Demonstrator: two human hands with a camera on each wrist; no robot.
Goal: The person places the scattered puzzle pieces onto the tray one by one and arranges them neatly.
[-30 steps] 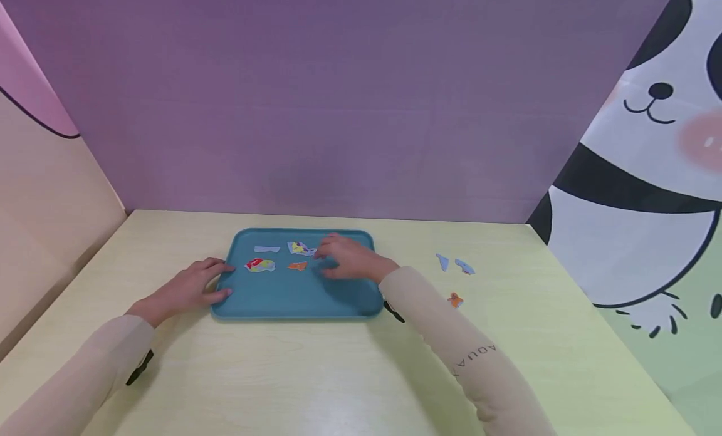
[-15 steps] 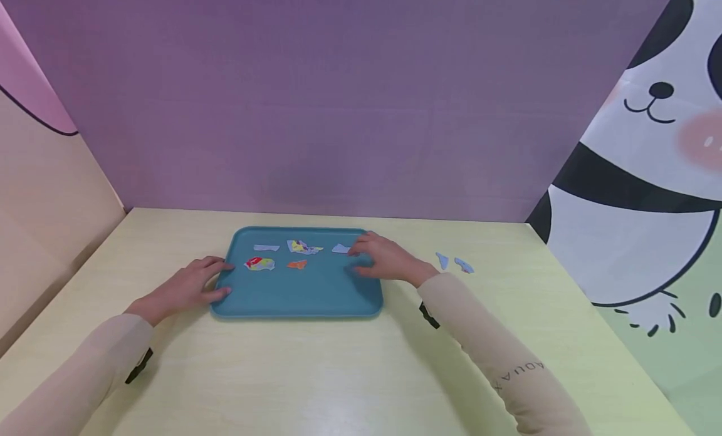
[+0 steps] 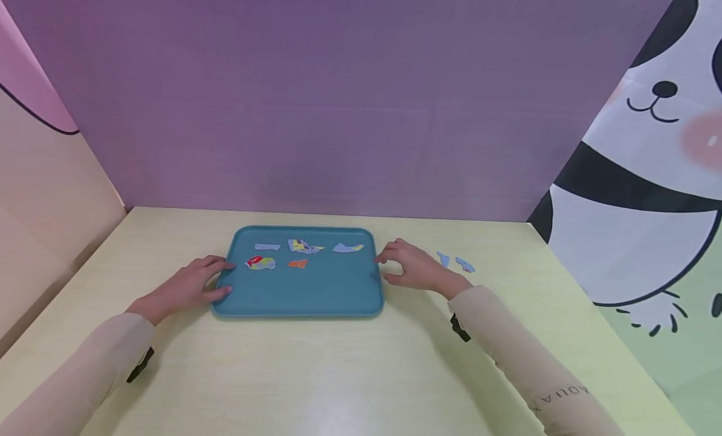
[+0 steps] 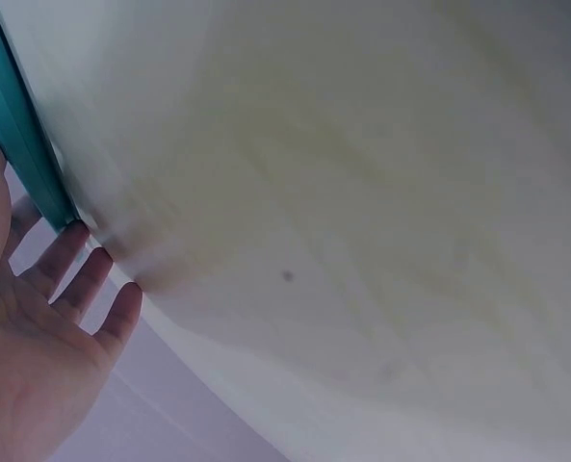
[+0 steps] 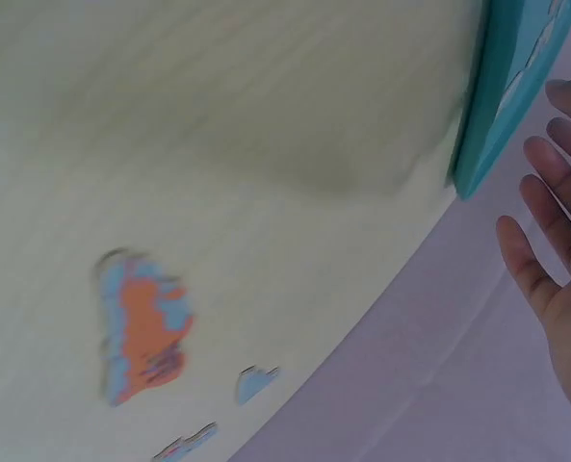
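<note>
Blue tray point(image 3: 299, 292) is apparently steadied against sliding by the left hand point(image 3: 188, 285), fingers extended. Five scraps point(image 3: 306, 247) are spaced on it, presumably against overlap; three loose pieces point(image 5: 150, 332) are seen on the table point(image 3: 271, 373). Right hand point(image 3: 416, 267) is held empty, relaxed, beside the rim.

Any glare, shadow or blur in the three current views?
Head: mostly clear, soft glare on the table at bottom centre, shadow to the image-left of the right sleeve. Left wrist: dim, table surface soft, faint shadow by the fingertips of the left hand. Right wrist: orange-and-blue piece looks smeared.
</note>
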